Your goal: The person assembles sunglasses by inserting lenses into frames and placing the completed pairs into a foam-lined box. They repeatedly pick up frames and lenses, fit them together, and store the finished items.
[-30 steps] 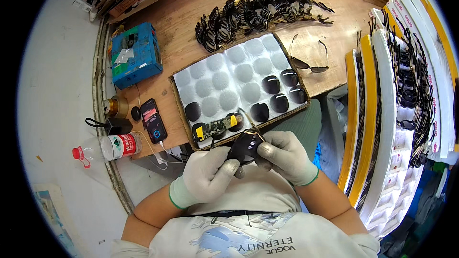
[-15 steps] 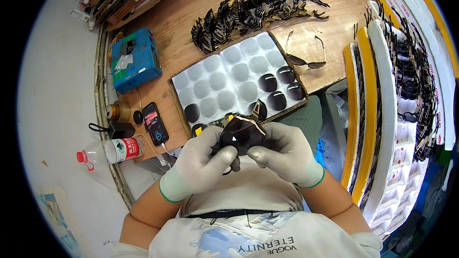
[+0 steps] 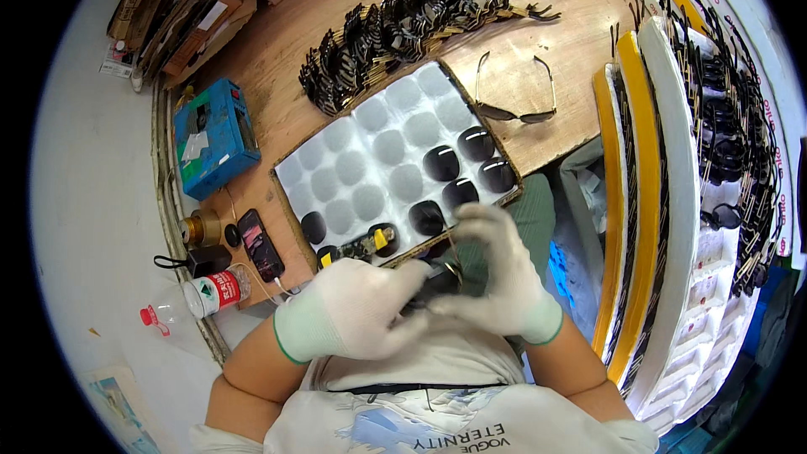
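Observation:
Both my hands wear white gloves with green cuffs. My left hand (image 3: 357, 311) and my right hand (image 3: 496, 273) meet just below the near edge of a white foam tray (image 3: 370, 151), closed together on a dark pair of sunglasses (image 3: 433, 279) that is mostly hidden between the fingers. The tray has round hollows; several dark lenses (image 3: 458, 172) sit in its near right hollows. A small tool with yellow ends (image 3: 357, 246) lies at the tray's near edge, by my left fingers.
A heap of dark sunglass frames (image 3: 403, 25) lies beyond the tray, and one finished pair (image 3: 513, 113) to its right. A blue box (image 3: 214, 134), phone (image 3: 259, 244), bottle (image 3: 210, 294) stand left. White and yellow racks of glasses (image 3: 698, 202) fill the right side.
My hands have shifted slightly and closed tighter around the sunglasses, so less of the dark frame shows than before. The tray and table items have not moved.

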{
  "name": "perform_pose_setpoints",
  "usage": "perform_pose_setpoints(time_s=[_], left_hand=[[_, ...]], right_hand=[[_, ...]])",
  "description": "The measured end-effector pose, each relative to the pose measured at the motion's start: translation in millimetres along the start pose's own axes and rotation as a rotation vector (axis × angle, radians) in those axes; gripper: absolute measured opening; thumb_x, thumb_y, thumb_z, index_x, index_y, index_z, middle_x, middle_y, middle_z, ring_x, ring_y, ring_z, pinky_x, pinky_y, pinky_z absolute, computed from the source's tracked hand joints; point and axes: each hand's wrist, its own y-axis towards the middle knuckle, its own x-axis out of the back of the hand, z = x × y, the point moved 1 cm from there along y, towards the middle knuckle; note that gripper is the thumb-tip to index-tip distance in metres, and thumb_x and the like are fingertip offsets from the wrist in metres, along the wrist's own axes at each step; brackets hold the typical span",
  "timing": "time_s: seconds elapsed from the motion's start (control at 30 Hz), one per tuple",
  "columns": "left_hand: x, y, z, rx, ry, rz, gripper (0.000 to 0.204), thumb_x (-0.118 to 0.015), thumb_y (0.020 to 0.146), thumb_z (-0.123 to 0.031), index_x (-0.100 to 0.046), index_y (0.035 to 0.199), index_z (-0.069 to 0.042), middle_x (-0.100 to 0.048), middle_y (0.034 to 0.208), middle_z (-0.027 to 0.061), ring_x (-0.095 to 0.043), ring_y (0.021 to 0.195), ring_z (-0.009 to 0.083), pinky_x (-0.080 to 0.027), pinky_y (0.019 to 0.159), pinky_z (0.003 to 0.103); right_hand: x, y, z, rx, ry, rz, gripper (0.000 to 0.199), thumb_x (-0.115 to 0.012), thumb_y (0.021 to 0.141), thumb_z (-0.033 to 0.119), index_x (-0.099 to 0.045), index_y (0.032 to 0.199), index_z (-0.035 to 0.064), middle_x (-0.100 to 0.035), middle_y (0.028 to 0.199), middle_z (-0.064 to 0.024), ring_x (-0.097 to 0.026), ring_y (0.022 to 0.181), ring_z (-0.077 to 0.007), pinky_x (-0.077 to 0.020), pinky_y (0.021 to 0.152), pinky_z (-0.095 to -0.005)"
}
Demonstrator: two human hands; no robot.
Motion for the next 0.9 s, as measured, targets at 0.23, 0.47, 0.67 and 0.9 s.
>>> perform_pose_setpoints(time_s=[0.23,0.47,0.67,0.9], left_hand=[[-58.0,120.4,111.9,0.485,0.386,-0.273,0.061,-0.07,0.085,-0.05,-0.061,0.114,0.002,-0.061,0.111,0.0236,-0.063,0.105,0.0361,-0.051,0.091,0.046],[-57.1,111.0,110.5,0.378,-0.044,-0.508,0.043,-0.074,0.085,-0.033,-0.06,0.106,0.002,-0.064,0.096,0.0185,-0.064,0.091,0.034,-0.052,0.082,0.043],[-26.9,9.5,47.0,0.205,-1.203,-0.284,0.026,-0.071,0.091,-0.017,-0.06,0.107,0.0,-0.064,0.091,0.004,-0.058,0.082,0.0106,-0.05,0.073,0.027],[-46.5,-27.9,34.5,0.091,-1.473,-0.38,0.028,-0.072,0.091,-0.016,-0.062,0.111,-0.001,-0.064,0.096,0.0049,-0.059,0.083,0.0105,-0.05,0.074,0.026]], right_hand=[[53.5,-1.6,13.2,0.009,-0.042,0.082,0.021,-0.074,0.081,0.012,-0.061,0.088,-0.0033,-0.059,0.074,-0.0178,-0.06,0.069,-0.036,-0.0494,0.067,-0.0417],[33.4,-31.5,21.5,-0.301,0.43,0.034,0.071,-0.056,0.087,-0.002,-0.02,0.149,-0.0073,-0.062,0.124,-0.0236,-0.066,0.108,-0.0249,-0.0534,0.093,-0.0363],[15.9,-37.1,19.4,-0.43,0.387,0.17,0.043,-0.049,0.09,-0.006,-0.037,0.131,-0.0074,-0.068,0.111,-0.0188,-0.067,0.101,-0.0186,-0.0533,0.091,-0.0339],[-22.6,-27.0,36.1,-0.497,0.611,0.243,0.025,-0.06,0.096,0.009,-0.058,0.116,-0.007,-0.074,0.093,-0.0127,-0.071,0.092,-0.0148,-0.0556,0.083,-0.0283]])
